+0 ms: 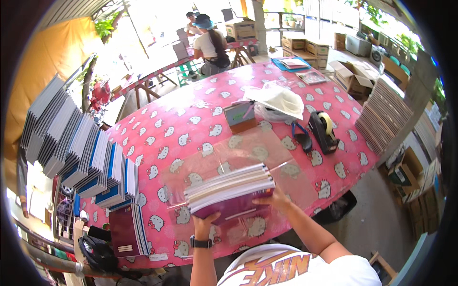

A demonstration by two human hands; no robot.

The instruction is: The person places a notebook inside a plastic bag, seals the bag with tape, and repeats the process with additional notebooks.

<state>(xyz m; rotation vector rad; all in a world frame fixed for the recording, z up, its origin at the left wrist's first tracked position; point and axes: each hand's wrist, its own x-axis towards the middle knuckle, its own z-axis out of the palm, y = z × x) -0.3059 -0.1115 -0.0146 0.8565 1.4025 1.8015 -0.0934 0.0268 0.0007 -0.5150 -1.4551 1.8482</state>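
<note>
A stack of notebooks [229,190] with a dark purple front cover stands on its edge in front of me. My left hand [207,226] grips its lower left corner, thumb across the cover. At the right end, my right hand [274,199] holds the stack too, with the thumb on the cover. Beneath lies a clear plastic sheet or bag [272,145], spread over the pink tablecloth [152,138] with cartoon cats. More purple notebooks [125,233] rest to the left of my left hand. The fingers behind the stack are partly hidden.
Tall stacks of notebooks [98,159] line the left edge. Beyond the plastic are a small box [240,117], a white bundle in plastic [281,101], blue-handled scissors [302,137] and a tape dispenser [323,132]. A brown stack [384,114] rises at right; two people sit farther back.
</note>
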